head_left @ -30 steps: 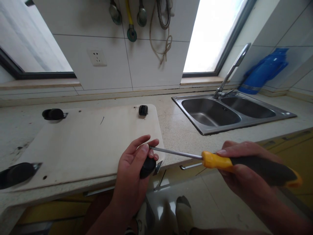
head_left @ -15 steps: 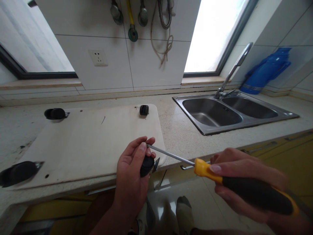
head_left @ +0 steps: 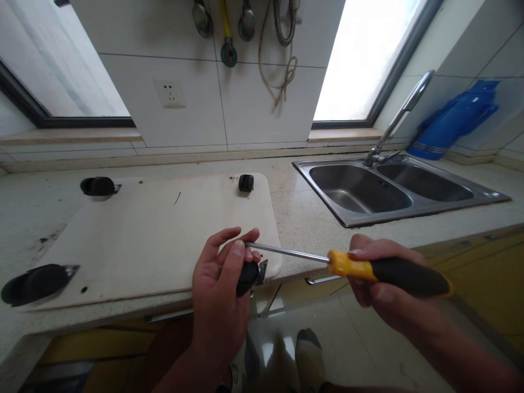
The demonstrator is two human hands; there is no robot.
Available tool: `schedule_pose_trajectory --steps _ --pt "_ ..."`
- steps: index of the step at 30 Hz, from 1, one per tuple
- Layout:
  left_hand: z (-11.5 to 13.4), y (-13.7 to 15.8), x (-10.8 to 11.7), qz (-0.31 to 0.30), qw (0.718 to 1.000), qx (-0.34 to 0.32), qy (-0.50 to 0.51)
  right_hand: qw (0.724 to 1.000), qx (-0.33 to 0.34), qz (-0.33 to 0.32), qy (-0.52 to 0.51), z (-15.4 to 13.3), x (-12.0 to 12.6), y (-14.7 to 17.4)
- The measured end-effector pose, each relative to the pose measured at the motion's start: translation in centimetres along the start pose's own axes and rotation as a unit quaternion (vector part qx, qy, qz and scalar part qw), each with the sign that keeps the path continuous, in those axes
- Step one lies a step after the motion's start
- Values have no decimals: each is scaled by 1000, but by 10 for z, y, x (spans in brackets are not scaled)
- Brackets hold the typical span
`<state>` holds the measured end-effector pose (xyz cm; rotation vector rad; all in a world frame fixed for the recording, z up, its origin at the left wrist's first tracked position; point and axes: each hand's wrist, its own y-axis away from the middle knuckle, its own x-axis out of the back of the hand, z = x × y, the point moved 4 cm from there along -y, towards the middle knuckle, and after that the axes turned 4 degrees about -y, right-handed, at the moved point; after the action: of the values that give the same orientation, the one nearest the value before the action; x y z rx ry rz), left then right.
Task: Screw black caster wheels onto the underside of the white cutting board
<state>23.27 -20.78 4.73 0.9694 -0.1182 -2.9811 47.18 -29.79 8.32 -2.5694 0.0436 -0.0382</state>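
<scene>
My right hand (head_left: pixel 382 270) grips a screwdriver (head_left: pixel 393 275) by its yellow-and-black handle. The steel shaft runs left, nearly level, to my left hand (head_left: pixel 223 278). There the thumb and fingers pinch at the tip; whatever small piece is between them is too hidden to name. Right beside my left thumb is a black caster wheel (head_left: pixel 246 277) with a pointed metal bracket, at the near right corner of a pale board (head_left: pixel 139 234). My hand covers part of it, and I cannot tell whether the palm touches it.
More black casters sit at the board's back right (head_left: pixel 246 183), back left (head_left: pixel 98 186) and near left (head_left: pixel 36 285). A double steel sink (head_left: pixel 341 215) with a faucet (head_left: pixel 403 117) is set in the counter at right. A blue thermos flask (head_left: pixel 454 120) stands behind it.
My right hand has turned around the handle and its rear end has risen, so the screwdriver lies closer to level. My left hand keeps its pinch at the tip. The view has shifted slightly.
</scene>
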Motion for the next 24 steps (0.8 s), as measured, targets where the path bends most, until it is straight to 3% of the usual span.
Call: schedule_pose_trajectory --steps 4,19,24 --pt "1 -1 0 -1 1000 -4 -2 998 -40 3 -52 10 -3 -1" --pt "4 -2 0 3 999 -32 -25 994 -70 27 -77 11 -9 -11" --pt "0 -1 -1 -12 998 -47 -26 989 -96 73 -87 12 -9 -9"
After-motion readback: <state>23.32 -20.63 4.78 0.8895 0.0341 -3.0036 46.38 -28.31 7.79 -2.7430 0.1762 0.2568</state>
